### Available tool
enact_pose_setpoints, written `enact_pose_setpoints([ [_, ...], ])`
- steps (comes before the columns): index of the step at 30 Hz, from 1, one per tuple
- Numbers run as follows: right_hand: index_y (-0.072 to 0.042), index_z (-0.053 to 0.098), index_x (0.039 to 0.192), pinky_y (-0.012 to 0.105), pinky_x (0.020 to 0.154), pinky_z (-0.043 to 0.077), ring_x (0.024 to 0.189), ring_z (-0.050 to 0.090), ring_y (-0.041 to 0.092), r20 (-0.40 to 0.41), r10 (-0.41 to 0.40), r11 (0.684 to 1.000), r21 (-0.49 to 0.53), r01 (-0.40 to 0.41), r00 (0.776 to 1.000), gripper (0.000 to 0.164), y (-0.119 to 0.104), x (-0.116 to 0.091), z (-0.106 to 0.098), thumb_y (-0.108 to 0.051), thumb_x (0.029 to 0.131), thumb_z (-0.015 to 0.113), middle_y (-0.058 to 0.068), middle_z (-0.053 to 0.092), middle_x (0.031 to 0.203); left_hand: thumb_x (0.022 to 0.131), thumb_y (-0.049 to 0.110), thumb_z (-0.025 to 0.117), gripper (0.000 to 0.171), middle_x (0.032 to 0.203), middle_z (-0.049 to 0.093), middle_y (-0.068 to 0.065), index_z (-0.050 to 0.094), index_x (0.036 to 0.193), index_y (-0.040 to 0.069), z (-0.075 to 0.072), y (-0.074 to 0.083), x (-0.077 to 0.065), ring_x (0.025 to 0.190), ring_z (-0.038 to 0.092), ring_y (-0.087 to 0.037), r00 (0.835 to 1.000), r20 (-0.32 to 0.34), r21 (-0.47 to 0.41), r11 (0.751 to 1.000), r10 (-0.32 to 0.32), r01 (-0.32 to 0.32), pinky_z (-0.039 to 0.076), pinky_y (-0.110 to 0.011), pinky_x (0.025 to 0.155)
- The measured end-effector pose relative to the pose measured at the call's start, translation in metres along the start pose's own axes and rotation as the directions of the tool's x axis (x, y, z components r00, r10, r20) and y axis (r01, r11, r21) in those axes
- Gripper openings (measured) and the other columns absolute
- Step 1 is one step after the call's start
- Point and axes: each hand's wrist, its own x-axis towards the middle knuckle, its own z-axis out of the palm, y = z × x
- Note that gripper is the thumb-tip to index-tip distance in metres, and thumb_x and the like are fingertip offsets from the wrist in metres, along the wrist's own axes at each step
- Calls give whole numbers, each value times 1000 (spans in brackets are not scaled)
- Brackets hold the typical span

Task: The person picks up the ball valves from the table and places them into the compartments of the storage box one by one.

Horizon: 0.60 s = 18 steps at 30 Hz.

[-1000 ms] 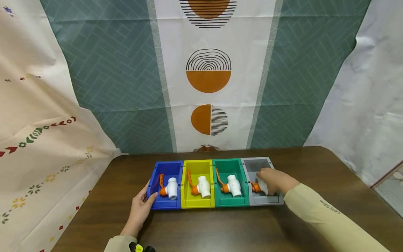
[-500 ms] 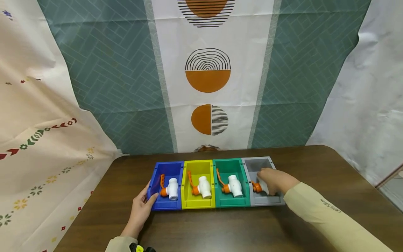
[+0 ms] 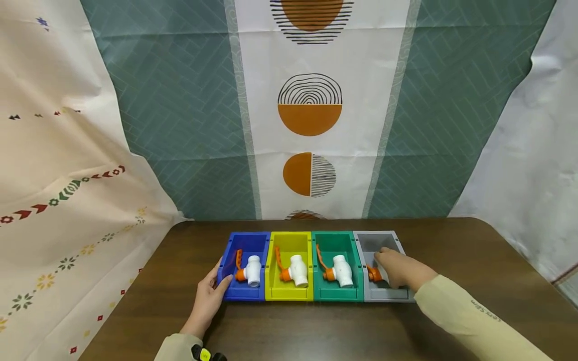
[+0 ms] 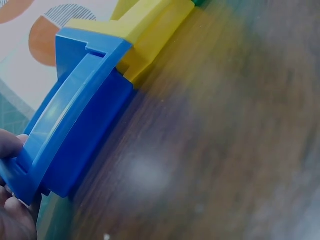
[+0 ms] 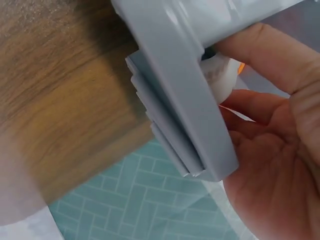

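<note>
My left hand (image 3: 208, 301) grips the left front corner of a blue bin (image 3: 229, 250), thumb over the rim and fingers outside. In the left wrist view the fingers pinch the blue bin's wall (image 4: 75, 115). Inside the grey bin (image 3: 377, 239) at the right end, my right hand (image 3: 402, 271) holds a ball valve (image 3: 374, 274) with an orange handle and a white body. The hand covers most of that valve. Its white end (image 5: 222, 77) shows between thumb and fingers in the right wrist view, behind the grey wall (image 5: 185, 85).
Between them stand a yellow bin (image 3: 289, 296) and a green bin (image 3: 338, 296), joined in a row. One white ball valve lies in each of the blue (image 3: 254, 271), yellow (image 3: 298, 271) and green (image 3: 343, 271) bins. The brown table (image 3: 307, 331) ends at a patterned cloth (image 3: 311, 120).
The head view has shifted a little, so the scene sits slightly further right and lower. Both hands stay at the same bins, with little movement.
</note>
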Motion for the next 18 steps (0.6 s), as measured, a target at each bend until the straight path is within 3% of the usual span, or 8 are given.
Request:
enact_pose_setpoints([
  [8, 11, 58, 119, 52, 90, 50, 95, 55, 30, -29, 20, 991, 131, -16, 999, 62, 5, -6, 6, 8, 61, 81, 22, 57, 113, 95, 5, 54, 56, 149, 35, -21, 32, 147, 2, 2, 1, -1, 135, 37, -37, 1000, 3, 39, 999, -13, 13, 35, -43, 104],
  [14, 9, 62, 110, 47, 84, 54, 88, 54, 26, -56, -56, 995, 83, 60, 997, 53, 5, -3, 3, 9, 59, 78, 17, 61, 103, 95, 3, 54, 56, 149, 35, -22, 33, 146, 0, 1, 1, -2, 134, 38, -37, 1000, -22, 29, 1000, 4, -3, 35, -42, 103],
  [18, 7, 62, 111, 48, 83, 53, 89, 55, 27, -34, -41, 992, 121, 45, 999, 56, 5, -2, 0, 11, 58, 77, 18, 60, 104, 94, 1, 55, 55, 146, 38, -23, 34, 145, -2, 1, 2, -1, 132, 41, -35, 999, -32, 19, 999, 43, -42, 37, -42, 101],
])
